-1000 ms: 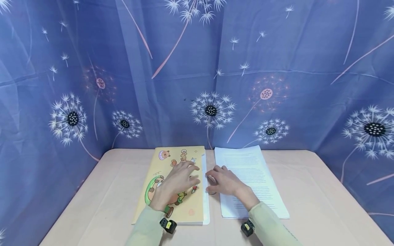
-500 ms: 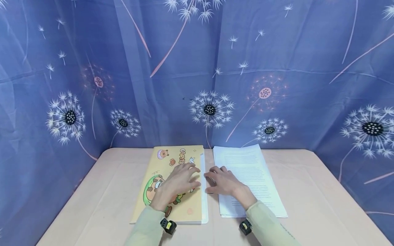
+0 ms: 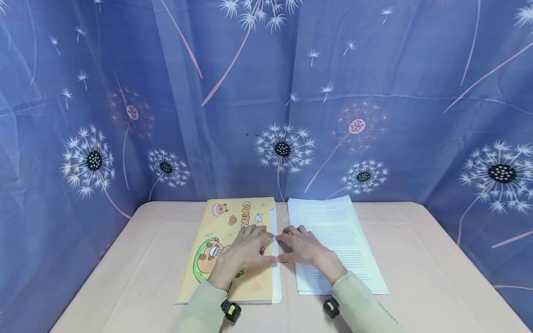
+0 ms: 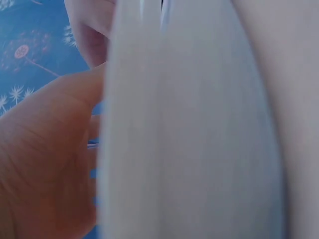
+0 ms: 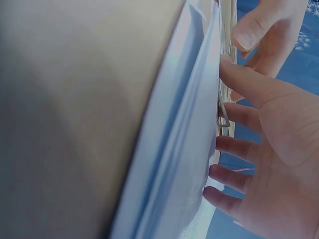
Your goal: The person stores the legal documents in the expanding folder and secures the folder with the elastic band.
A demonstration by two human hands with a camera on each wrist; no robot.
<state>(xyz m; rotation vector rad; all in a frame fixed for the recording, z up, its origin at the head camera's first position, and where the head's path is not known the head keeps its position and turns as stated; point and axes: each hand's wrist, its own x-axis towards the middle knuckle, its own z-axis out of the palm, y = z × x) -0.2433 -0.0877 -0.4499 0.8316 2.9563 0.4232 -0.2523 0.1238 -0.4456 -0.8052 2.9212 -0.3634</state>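
In the head view my left hand [image 3: 251,247] lies over the yellow folder [image 3: 226,210] with the capybara print. Its thumb and fingers stretch right across the folder's pale edge, close to my right hand's fingertips. My right hand [image 3: 306,247] bends over the left edge of a stack of printed papers [image 3: 326,219], its thumb and index finger apart. A dark patch shows between them; its kind is hidden. The right wrist view has a thin metal wire loop [image 5: 224,117] between the right thumb [image 5: 244,79] and fingers; whether they pinch it I cannot tell.
A beige cloth covers the table [image 3: 145,259]. Behind and on both sides hangs a blue dandelion curtain [image 3: 233,125]. In the left wrist view a blurred pale sleeve [image 4: 194,124] blocks most of the picture.
My left hand has moved right, its thumb and fingertips now close to the right hand's. The right hand stays almost in place. The brown thing under it is now mostly hidden.
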